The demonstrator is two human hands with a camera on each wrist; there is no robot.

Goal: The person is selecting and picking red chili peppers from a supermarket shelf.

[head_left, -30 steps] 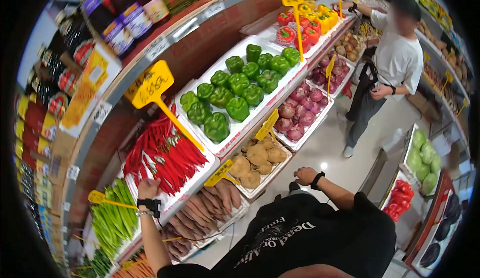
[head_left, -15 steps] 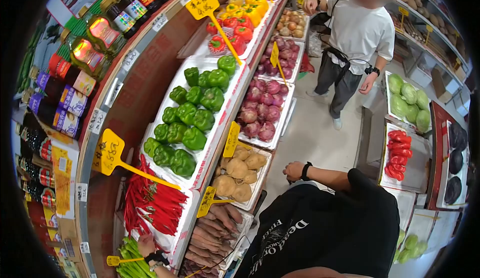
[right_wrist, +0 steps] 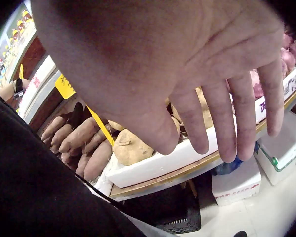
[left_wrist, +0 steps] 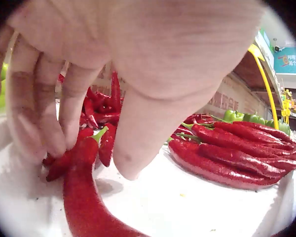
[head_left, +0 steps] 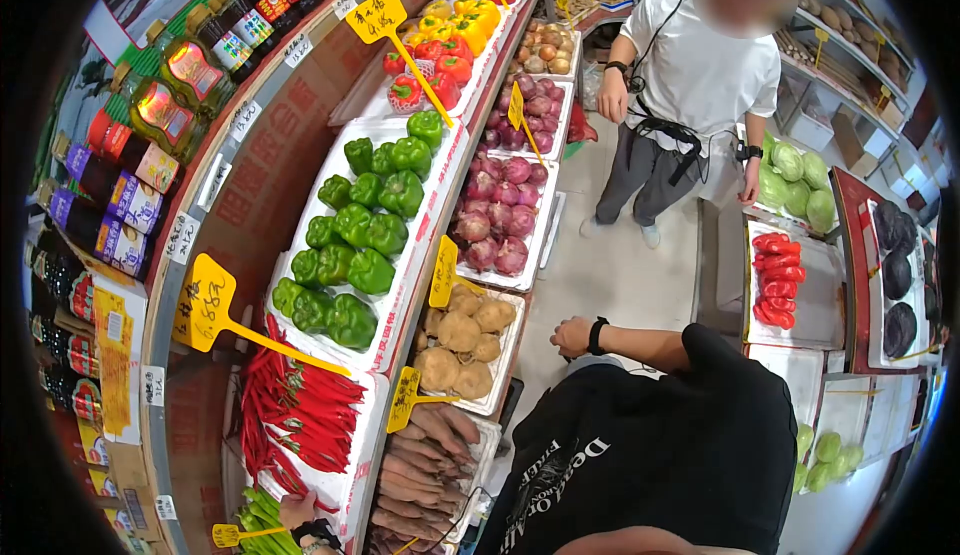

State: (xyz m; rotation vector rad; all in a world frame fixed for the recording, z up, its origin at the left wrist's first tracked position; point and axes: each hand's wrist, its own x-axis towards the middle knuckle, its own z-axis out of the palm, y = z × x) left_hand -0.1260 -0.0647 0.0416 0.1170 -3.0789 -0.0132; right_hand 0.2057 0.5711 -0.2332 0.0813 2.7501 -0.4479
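Note:
At the lower end of the tray of red chili peppers, the left hand reaches down among the peppers. In the left wrist view its thumb and bent fingers stand apart on either side of a red pepper with a green stem; the left hand shows no clear grip on it, and its fingertips are close to other peppers behind. The right hand hangs over the aisle beside the potatoes. In the right wrist view the right hand has loosely extended fingers and holds nothing.
Green bell peppers, sweet potatoes and green long peppers surround the chili tray. A yellow price sign leans over it. Another person stands in the aisle, near red onions.
The head view has swung, shifting the shelves left. From the middle of the chili pile, the left hand has moved to the tray's lower end. The other person's raised arm has come down.

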